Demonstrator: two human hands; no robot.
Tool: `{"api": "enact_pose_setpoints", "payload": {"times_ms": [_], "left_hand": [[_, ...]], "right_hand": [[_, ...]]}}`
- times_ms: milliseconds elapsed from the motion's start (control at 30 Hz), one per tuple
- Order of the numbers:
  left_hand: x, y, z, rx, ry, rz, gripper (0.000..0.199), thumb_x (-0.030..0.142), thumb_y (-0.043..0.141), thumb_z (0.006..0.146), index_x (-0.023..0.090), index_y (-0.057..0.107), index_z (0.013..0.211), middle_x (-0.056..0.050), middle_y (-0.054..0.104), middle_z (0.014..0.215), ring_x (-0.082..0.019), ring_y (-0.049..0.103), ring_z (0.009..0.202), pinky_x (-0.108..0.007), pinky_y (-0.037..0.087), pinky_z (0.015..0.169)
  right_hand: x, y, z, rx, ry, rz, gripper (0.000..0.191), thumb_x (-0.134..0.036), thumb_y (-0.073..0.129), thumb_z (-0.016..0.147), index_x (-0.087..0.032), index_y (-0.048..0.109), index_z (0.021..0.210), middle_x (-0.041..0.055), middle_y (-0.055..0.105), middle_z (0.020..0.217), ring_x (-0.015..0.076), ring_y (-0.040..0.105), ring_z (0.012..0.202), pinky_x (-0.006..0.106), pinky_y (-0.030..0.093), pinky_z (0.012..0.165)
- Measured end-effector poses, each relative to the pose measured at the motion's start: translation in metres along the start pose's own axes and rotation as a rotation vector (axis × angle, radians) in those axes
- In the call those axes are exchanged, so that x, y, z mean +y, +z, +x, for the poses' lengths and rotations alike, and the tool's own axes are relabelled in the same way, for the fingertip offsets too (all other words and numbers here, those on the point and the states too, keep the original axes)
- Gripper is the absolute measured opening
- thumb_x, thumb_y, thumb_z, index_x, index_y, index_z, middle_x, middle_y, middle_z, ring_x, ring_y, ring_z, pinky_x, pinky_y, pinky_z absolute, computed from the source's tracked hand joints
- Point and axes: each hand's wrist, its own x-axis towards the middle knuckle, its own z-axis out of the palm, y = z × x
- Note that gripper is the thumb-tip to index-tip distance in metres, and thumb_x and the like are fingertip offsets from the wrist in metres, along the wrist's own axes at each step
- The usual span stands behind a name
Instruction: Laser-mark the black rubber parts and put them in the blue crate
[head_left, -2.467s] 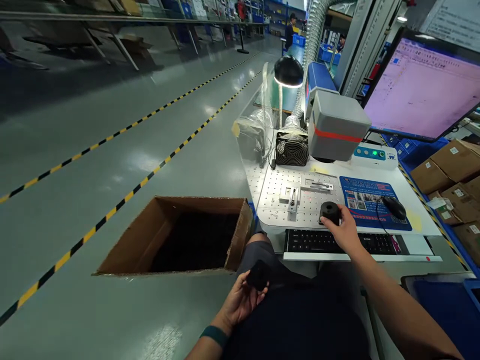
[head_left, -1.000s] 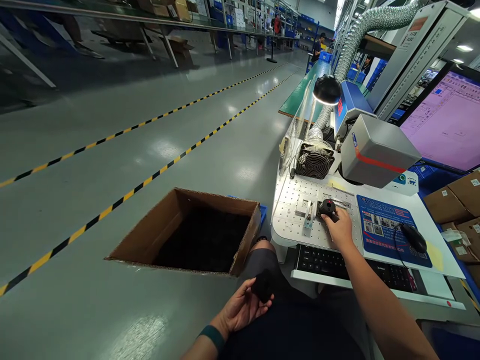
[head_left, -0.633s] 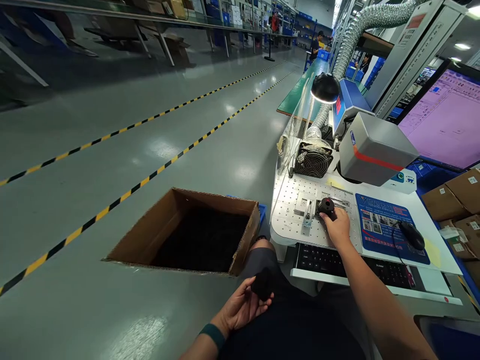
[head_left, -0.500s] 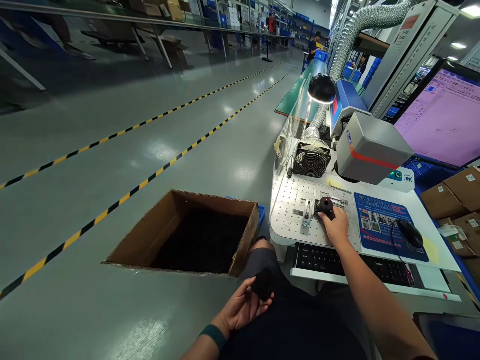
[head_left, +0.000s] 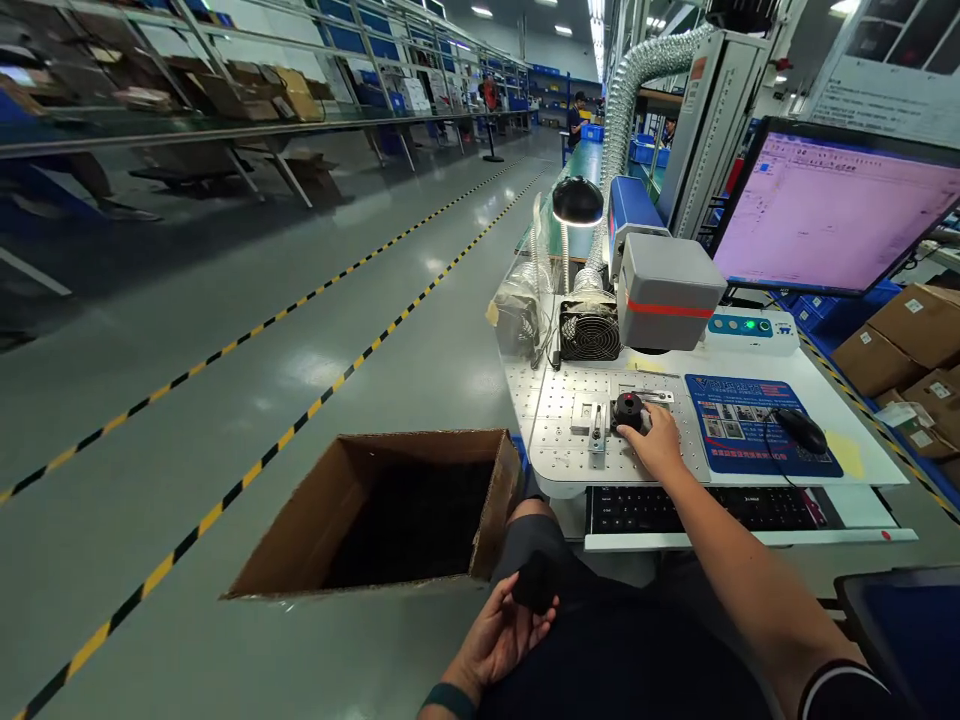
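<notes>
My right hand (head_left: pixel 655 440) has its thumb and fingers closed on a round black part (head_left: pixel 628 410), which sits at the metal fixture on the perforated plate (head_left: pixel 559 455). A small red spot shows on top of that part. Over my lap, my left hand (head_left: pixel 504 630), palm up, holds a dark black piece (head_left: pixel 535 584) between thumb and fingers; its exact shape is hard to make out against the dark clothing. A metal bracket (head_left: pixel 597 428) stands just left of the round part. Above the plate hangs a grey machine head (head_left: pixel 667 290) with a red stripe.
An open cardboard box (head_left: pixel 281 535) with dark contents stands left of my knee. Right of the plate lie a blue mat (head_left: pixel 739 455) and a mouse (head_left: pixel 800 430), with a keyboard (head_left: pixel 645 512) below. A fan (head_left: pixel 590 332), a lamp (head_left: pixel 577 202) and a monitor (head_left: pixel 840 210) stand behind.
The camera view has tilted up and turned right. Both hands keep their holds, the right at the round part on the fixture and the left on the dark piece over my lap.
</notes>
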Motion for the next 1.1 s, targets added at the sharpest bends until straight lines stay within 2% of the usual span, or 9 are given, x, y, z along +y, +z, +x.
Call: {"api": "enact_pose_setpoints", "payload": {"times_ms": [100,200,333,433,567,667,933,1100], "left_hand": [[-0.002,0.001,0.0,-0.002,-0.006,0.002,0.048,0.049,0.059,0.091,0.005,0.071,0.106,-0.019,0.073,0.101,-0.024,0.072,0.085,-0.031,0.054,0.08],[-0.002,0.004,0.001,-0.01,-0.02,0.0,0.051,0.049,0.059,0.091,0.003,0.068,0.112,-0.019,0.073,0.101,-0.024,0.071,0.087,-0.031,0.054,0.08],[-0.001,0.009,0.003,-0.015,-0.032,0.012,0.051,0.049,0.061,0.09,0.002,0.068,0.111,-0.019,0.073,0.101,-0.024,0.071,0.086,-0.031,0.054,0.08],[-0.001,0.011,0.005,-0.011,-0.047,0.019,0.05,0.048,0.061,0.09,0.002,0.068,0.109,-0.019,0.073,0.101,-0.024,0.07,0.086,-0.031,0.054,0.08],[-0.001,0.01,0.008,-0.027,-0.056,0.03,0.048,0.047,0.057,0.093,0.004,0.068,0.111,-0.019,0.073,0.103,-0.023,0.07,0.088,-0.031,0.054,0.081],[-0.002,0.007,0.011,-0.041,-0.058,0.041,0.048,0.046,0.056,0.093,0.004,0.068,0.111,-0.02,0.072,0.105,-0.023,0.07,0.09,-0.032,0.054,0.082],[-0.002,0.007,0.009,-0.03,-0.064,0.021,0.047,0.045,0.059,0.092,0.004,0.068,0.112,-0.02,0.072,0.105,-0.024,0.07,0.09,-0.031,0.054,0.081],[-0.003,0.009,0.008,-0.026,-0.064,0.015,0.048,0.046,0.058,0.092,0.003,0.068,0.11,-0.02,0.073,0.103,-0.023,0.071,0.088,-0.03,0.055,0.081]], "right_hand": [[0.007,-0.017,-0.012,0.0,0.01,0.032,0.063,-0.051,0.067,0.077,-0.015,0.059,0.128,0.0174,0.058,0.132,0.0341,0.052,0.122,0.051,0.039,0.106],[0.015,-0.042,-0.034,0.035,-0.016,0.062,0.055,-0.049,0.062,0.083,-0.016,0.059,0.126,0.016,0.06,0.128,0.0314,0.057,0.115,0.051,0.044,0.103],[0.025,-0.075,-0.077,0.163,-0.114,0.129,0.04,-0.043,0.059,0.09,-0.019,0.061,0.122,0.0116,0.066,0.114,0.0261,0.064,0.103,0.047,0.05,0.098],[0.031,-0.086,-0.112,0.191,-0.159,0.169,0.029,-0.035,0.056,0.093,-0.022,0.063,0.118,0.0095,0.069,0.108,0.0236,0.067,0.095,0.044,0.053,0.093],[0.039,-0.081,-0.15,0.064,-0.169,0.144,0.025,-0.028,0.05,0.095,-0.024,0.065,0.114,0.0093,0.071,0.109,0.0253,0.067,0.101,0.046,0.056,0.092],[0.043,-0.072,-0.165,-0.013,-0.194,0.14,0.027,-0.025,0.047,0.095,-0.025,0.065,0.116,0.0084,0.071,0.11,0.0253,0.068,0.103,0.047,0.056,0.093],[0.053,-0.057,-0.169,-0.033,-0.219,0.115,0.031,-0.023,0.046,0.095,-0.025,0.066,0.118,0.0088,0.071,0.111,0.0263,0.067,0.106,0.049,0.057,0.093],[0.057,-0.056,-0.17,-0.053,-0.238,0.093,0.032,-0.023,0.046,0.095,-0.025,0.064,0.122,0.0095,0.071,0.111,0.0269,0.066,0.107,0.051,0.056,0.093]]}}
